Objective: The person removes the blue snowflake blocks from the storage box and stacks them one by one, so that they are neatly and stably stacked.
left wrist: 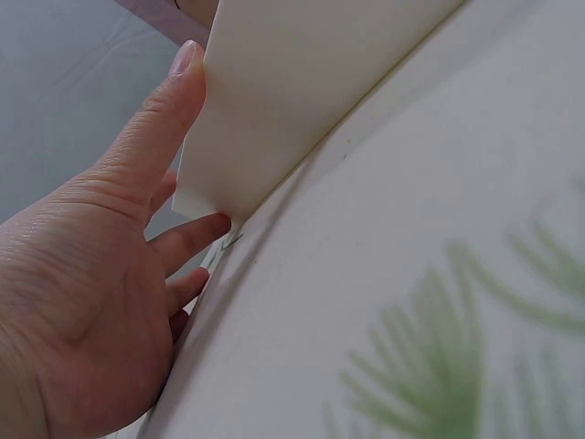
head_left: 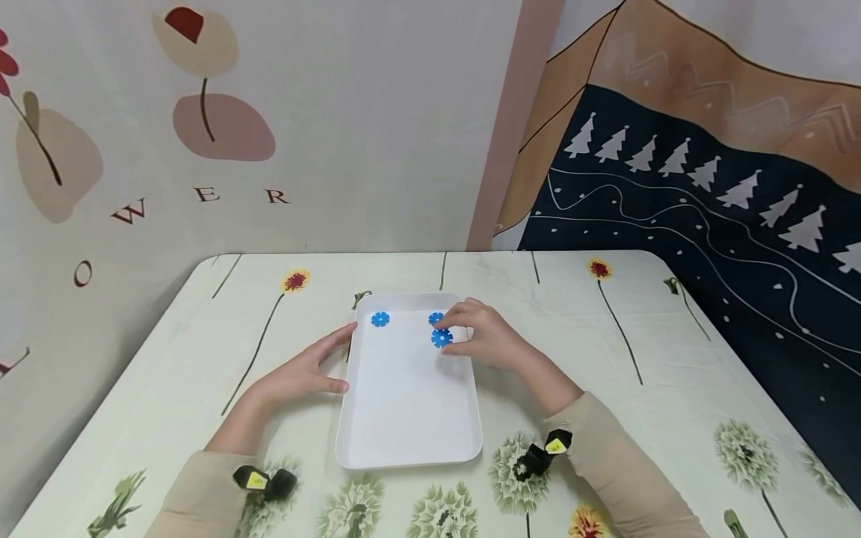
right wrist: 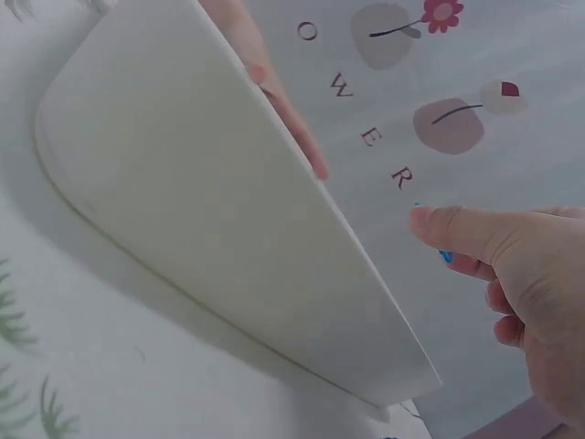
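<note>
A white tray (head_left: 410,403) lies lengthwise on the table, with blue notched discs at its far end. One blue disc (head_left: 380,319) is in the far left corner. Another disc (head_left: 435,318) is near the far right corner, partly behind my fingers. My right hand (head_left: 489,335) pinches a third blue disc (head_left: 441,338) between thumb and fingers, over the tray's right side; in the right wrist view only slivers of this disc (right wrist: 445,257) show. My left hand (head_left: 304,373) rests against the tray's left edge, thumb and fingers spread, as the left wrist view (left wrist: 101,274) also shows.
The table is covered by a pale cloth (head_left: 565,336) printed with flowers. Behind it hangs a light patterned backdrop (head_left: 377,134), and a dark panel with printed trees (head_left: 639,194) stands at the right. The tray's raised rim (head_left: 410,463) runs all round it.
</note>
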### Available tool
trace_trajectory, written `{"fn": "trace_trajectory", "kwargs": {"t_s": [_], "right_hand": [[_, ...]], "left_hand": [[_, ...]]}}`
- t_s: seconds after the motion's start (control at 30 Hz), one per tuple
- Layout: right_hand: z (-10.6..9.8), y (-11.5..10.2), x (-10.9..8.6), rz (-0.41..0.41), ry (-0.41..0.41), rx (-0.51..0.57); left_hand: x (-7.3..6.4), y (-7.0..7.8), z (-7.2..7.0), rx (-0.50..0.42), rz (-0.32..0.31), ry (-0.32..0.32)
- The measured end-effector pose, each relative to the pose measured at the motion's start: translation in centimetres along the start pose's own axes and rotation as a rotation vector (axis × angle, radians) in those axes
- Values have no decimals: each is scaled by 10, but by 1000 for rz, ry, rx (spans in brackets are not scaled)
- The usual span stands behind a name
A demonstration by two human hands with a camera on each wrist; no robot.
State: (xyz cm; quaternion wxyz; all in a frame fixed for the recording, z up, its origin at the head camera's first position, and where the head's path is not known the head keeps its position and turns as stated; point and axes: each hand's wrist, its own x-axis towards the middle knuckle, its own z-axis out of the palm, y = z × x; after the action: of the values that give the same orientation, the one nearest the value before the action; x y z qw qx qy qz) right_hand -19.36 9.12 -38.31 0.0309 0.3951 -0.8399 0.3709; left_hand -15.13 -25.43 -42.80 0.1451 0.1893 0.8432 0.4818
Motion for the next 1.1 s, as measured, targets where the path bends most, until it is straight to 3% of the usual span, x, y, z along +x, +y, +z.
{"fn": "trace_trajectory", "kwargs": {"t_s": [0.43, 0.67, 1.1], "right_hand": [[-16, 8, -27, 16, 89, -19], [-21, 12, -40, 102, 108, -4], [-26, 28, -60, 184, 127, -22]], "left_hand": [[0, -2, 0, -14, 13, -7], [0, -2, 0, -8, 13, -5], [-1, 1, 0, -13, 16, -7]]}}
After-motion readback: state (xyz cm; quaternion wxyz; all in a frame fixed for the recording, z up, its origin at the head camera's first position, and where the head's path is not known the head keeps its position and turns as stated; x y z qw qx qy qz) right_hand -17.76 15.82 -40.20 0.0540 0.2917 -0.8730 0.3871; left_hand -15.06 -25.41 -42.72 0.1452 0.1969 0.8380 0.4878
